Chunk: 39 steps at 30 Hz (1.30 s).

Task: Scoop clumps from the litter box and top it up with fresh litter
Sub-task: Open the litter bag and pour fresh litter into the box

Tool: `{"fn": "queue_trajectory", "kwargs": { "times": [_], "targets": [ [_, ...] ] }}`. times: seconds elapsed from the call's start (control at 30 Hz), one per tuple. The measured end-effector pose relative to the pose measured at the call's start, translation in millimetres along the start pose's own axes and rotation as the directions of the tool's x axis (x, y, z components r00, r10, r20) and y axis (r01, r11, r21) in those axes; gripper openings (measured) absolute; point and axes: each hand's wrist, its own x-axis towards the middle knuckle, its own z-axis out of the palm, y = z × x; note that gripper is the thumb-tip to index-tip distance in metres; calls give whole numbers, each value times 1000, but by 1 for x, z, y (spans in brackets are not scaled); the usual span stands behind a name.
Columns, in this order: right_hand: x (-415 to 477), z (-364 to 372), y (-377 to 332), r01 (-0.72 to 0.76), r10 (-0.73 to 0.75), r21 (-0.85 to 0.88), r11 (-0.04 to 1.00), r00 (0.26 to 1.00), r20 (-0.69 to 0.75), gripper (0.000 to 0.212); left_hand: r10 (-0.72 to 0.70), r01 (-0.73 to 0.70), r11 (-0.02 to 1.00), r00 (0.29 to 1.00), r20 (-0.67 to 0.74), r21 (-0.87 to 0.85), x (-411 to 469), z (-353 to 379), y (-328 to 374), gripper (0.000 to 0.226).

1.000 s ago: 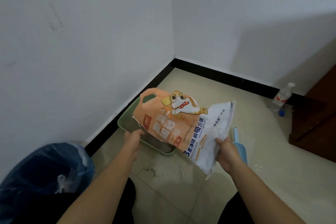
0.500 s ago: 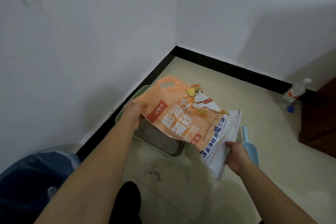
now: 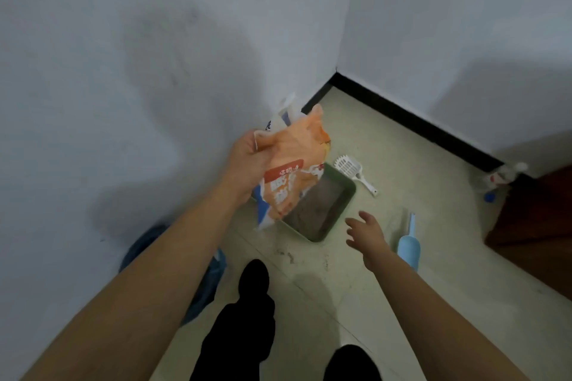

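- Grip: left hand (image 3: 247, 161) clutches crumpled orange-and-white plastic litter bag (image 3: 288, 182) by its bunched top, over green rectangular plastic litter box (image 3: 348, 199) at floor's left-wall edge.
- Bag limp, probably light, slippery; hold bunched top.
- Right hand (image 3: 365, 232) spread, holding nothing.

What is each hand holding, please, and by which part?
The left hand grips the bag by its bunched upper end, and the rest hangs down. The right hand holds nothing, its fingers spread.

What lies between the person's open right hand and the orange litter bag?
In the head view, the green litter box, with grey litter inside, lies between the right hand and the litter bag.
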Motion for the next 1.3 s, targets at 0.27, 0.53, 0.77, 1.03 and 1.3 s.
{"fn": "queue_trajectory", "kwargs": {
  "times": [0.27,0.53,0.77,1.03,1.3],
  "targets": [
    [-274,-24,-171,711,-611,-462,530,698,374,88,57,5,973,964,-259,232,-199,-86,166,22],
    [-476,10,-166,925,-586,-361,118,358,727,65,80,14,988,812,-578,157,-430,-163,212,30],
    [-626,97,-63,980,-375,-195,-41,166,912,6,-40,36,999,580,-814,-23,-639,-249,161,31],
    [-848,216,176,986,-101,84,-147,-99,990,7,-142,24,990,228,-963,-140,-963,-360,40,29],
    [-1085,280,456,876,276,454,-161,-402,873,14,-295,70,944,-263,-919,-323,-1297,-378,-87,21]
  ]
}}
